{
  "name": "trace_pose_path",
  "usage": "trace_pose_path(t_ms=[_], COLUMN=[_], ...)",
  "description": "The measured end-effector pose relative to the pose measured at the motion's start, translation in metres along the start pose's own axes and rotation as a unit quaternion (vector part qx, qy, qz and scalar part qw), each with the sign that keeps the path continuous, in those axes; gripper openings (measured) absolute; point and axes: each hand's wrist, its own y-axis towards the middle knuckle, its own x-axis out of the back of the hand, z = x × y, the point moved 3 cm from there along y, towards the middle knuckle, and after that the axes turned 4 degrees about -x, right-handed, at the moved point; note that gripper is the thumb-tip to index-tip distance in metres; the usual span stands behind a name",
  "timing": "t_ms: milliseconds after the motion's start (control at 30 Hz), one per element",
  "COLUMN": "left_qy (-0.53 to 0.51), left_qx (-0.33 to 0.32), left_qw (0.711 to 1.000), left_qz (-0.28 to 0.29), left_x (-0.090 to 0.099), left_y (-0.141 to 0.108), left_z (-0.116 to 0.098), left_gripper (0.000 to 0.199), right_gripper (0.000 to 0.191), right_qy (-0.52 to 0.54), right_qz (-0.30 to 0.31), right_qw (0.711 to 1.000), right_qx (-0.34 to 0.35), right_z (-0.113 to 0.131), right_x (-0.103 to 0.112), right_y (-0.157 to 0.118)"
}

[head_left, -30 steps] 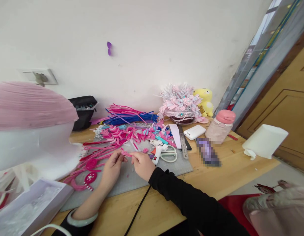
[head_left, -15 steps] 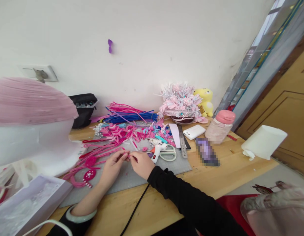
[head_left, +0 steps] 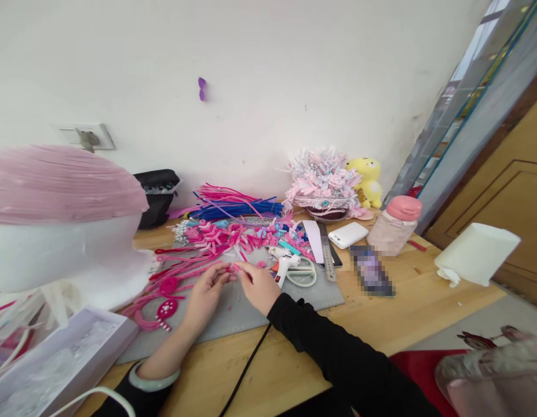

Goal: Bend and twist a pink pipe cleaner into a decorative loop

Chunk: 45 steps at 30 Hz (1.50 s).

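Over the grey cutting mat (head_left: pixel 225 313), my left hand (head_left: pixel 207 291) and my right hand (head_left: pixel 260 285) meet at the fingertips. Both pinch a small pink pipe-cleaner piece (head_left: pixel 234 269), mostly covered by fingers. A white glue gun (head_left: pixel 287 267) lies just right of my right hand, beside scissors with pale green handles (head_left: pixel 308 272). Left of my left hand are long pink pipe cleaners (head_left: pixel 185 272), a rolled pink disc (head_left: pixel 168 286) and a pink piece with white dots (head_left: pixel 167 308). Finished pink shapes (head_left: pixel 216 236) pile up beyond my hands.
A white foam head (head_left: pixel 77 255) in a pink cap and a box of clear bits (head_left: pixel 64 365) stand left. Bundled blue pipe cleaners (head_left: pixel 237 210) lie at the back. Rightward are a ruler (head_left: pixel 327 255), power bank (head_left: pixel 348 234), phone (head_left: pixel 372 271), bottle (head_left: pixel 394 226) and black cord (head_left: pixel 246 368).
The whole view has shifted slightly, so things sit a little further right. My fingertips have moved a bit on the pink piece, and more of it shows between them.
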Motion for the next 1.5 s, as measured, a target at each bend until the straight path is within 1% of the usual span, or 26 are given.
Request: trace_pose_path(t_ms=[100, 200, 300, 467, 533, 633, 800, 867, 933, 967, 1033, 1100, 1167, 1200, 1233, 1267, 1333, 1433, 1500], left_qy=[0.026, 0.045, 0.047, 0.036, 0.034, 0.036, 0.042, 0.046, 0.053, 0.056, 0.053, 0.049, 0.051, 0.054, 0.056, 0.057, 0.046, 0.011, -0.007], left_qx=[-0.002, -0.008, -0.007, -0.013, -0.015, -0.012, 0.002, 0.006, 0.002, -0.002, -0.008, -0.009, -0.011, -0.012, -0.013, -0.013, -0.012, -0.009, -0.002], left_qw=[1.000, 0.999, 0.999, 0.999, 0.999, 0.999, 0.998, 0.998, 0.998, 0.998, 0.999, 0.999, 0.999, 0.998, 0.998, 0.998, 0.999, 1.000, 1.000], left_qz=[-0.002, -0.001, 0.006, 0.017, 0.021, 0.025, 0.036, 0.031, 0.019, 0.008, -0.011, -0.019, -0.012, -0.005, 0.001, 0.007, 0.013, 0.009, 0.007], left_x=[0.001, 0.001, 0.001, -0.001, -0.001, -0.001, -0.002, -0.002, 0.000, 0.001, 0.003, 0.004, 0.003, 0.002, 0.001, 0.001, -0.001, -0.002, -0.003], left_y=[-0.001, -0.001, -0.002, -0.004, -0.004, -0.003, -0.003, -0.003, -0.002, -0.002, -0.001, -0.001, -0.001, -0.001, -0.002, -0.002, -0.002, -0.003, -0.003], left_z=[0.000, -0.001, -0.003, -0.008, -0.009, -0.009, -0.004, -0.001, 0.001, 0.001, 0.001, 0.000, -0.001, -0.002, -0.003, -0.003, -0.004, -0.004, -0.005], left_gripper=[0.031, 0.032, 0.034, 0.035, 0.035, 0.034, 0.037, 0.040, 0.041, 0.040, 0.036, 0.033, 0.031, 0.030, 0.028, 0.027, 0.025, 0.029, 0.033], right_gripper=[0.036, 0.037, 0.037, 0.032, 0.026, 0.019, 0.018, 0.016, 0.013, 0.013, 0.014, 0.018, 0.021, 0.022, 0.021, 0.019, 0.017, 0.021, 0.023], right_qy=[-0.011, -0.038, -0.059, -0.070, -0.047, 0.013, 0.065, 0.107, 0.196, 0.255, 0.373, 0.471, 0.536, 0.556, 0.567, 0.568, 0.550, 0.521, 0.518], right_qz=[-0.005, 0.006, 0.026, 0.028, 0.027, 0.023, 0.034, 0.032, 0.046, 0.057, 0.075, 0.075, 0.065, 0.064, 0.066, 0.071, 0.081, 0.077, 0.069], right_qw=[1.000, 0.999, 0.998, 0.997, 0.999, 0.999, 0.994, 0.988, 0.967, 0.948, 0.896, 0.843, 0.800, 0.784, 0.774, 0.770, 0.778, 0.795, 0.795], right_qx=[-0.002, 0.001, -0.004, 0.004, -0.005, -0.044, -0.078, -0.104, -0.154, -0.183, -0.229, -0.250, -0.262, -0.269, -0.276, -0.283, -0.294, -0.301, -0.308], right_z=[-0.004, -0.007, -0.010, -0.007, -0.005, -0.004, -0.002, -0.004, -0.009, -0.011, -0.012, -0.012, -0.010, -0.009, -0.009, -0.009, -0.009, -0.012, -0.013], right_x=[-0.002, -0.006, -0.009, -0.007, -0.007, -0.005, -0.004, -0.005, -0.007, -0.009, -0.011, -0.011, -0.008, -0.007, -0.006, -0.006, -0.006, -0.007, -0.009], right_y=[0.001, 0.003, 0.004, 0.003, 0.003, 0.004, 0.005, 0.006, 0.006, 0.006, 0.006, 0.007, 0.007, 0.007, 0.008, 0.008, 0.007, 0.007, 0.007])
